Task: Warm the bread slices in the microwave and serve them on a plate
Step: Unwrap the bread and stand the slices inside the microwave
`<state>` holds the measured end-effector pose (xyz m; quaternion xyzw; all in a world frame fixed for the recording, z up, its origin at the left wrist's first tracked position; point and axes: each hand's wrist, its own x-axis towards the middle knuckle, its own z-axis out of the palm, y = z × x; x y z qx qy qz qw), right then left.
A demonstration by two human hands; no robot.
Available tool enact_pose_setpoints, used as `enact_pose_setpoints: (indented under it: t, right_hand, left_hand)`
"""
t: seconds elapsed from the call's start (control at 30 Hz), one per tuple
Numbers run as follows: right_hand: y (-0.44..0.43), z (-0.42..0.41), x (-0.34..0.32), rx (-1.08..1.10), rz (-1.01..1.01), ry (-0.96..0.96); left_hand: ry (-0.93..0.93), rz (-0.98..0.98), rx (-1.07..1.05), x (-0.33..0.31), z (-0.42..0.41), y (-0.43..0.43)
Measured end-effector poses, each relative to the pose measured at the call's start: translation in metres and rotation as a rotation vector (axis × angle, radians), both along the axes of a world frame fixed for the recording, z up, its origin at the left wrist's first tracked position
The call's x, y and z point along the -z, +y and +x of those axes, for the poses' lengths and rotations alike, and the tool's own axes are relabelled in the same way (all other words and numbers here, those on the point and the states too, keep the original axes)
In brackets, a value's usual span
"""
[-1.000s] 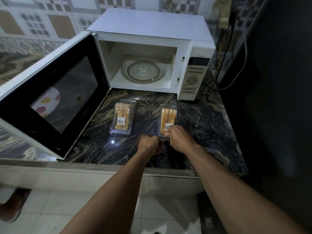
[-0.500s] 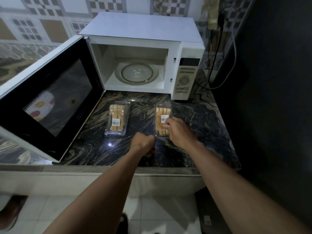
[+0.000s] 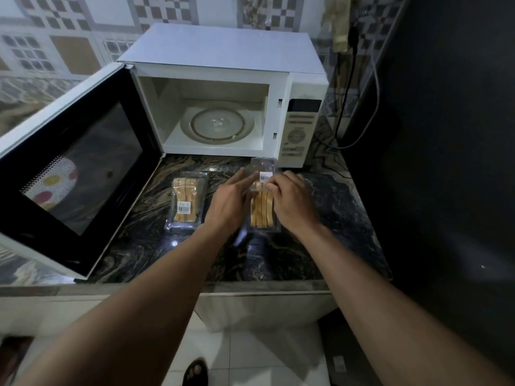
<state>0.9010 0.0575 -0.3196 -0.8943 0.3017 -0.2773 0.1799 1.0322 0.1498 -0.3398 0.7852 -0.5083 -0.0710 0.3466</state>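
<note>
L pk (image 3: pixel 186 203) & R pk (image 3: pixel 262 210) on counter (image 3: pixel 334 218), microwave (image 3: pixel 223 51) behind

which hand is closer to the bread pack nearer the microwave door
Left. The left hand lies just right of that bread pack. The right hand is farther right, pinching the other pack.

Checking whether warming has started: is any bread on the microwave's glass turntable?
No, the glass turntable holds nothing; the left bread pack and the right bread pack both sit on the countertop in front of the microwave.
</note>
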Motion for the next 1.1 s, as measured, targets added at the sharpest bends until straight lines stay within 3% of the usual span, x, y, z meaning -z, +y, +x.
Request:
enact_pose_setpoints:
  t: [0.23,0.43,0.5,0.77,1.1]
  right_hand:
    - [0.007,0.005,-0.002,0.214,0.196,-0.131]
    - [0.017,0.027,0.019,0.402,0.491,0.08]
    - [0.021,0.035,0.026,0.439,0.56,0.066]
    - [0.032,0.044,0.036,0.463,0.447,0.303]
    - [0.029,0.045,0.039,0.475,0.41,0.31]
  left_hand:
    - [0.05,-0.12,0.019,-0.016,0.016,-0.013]
    - [0.133,-0.155,0.006,-0.022,0.033,-0.035]
    - [0.144,-0.176,-0.005,-0.023,0.036,-0.041]
    - [0.19,-0.19,0.005,-0.017,0.041,-0.041]
    - [0.159,-0.163,-0.034,-0.015,0.043,-0.047]
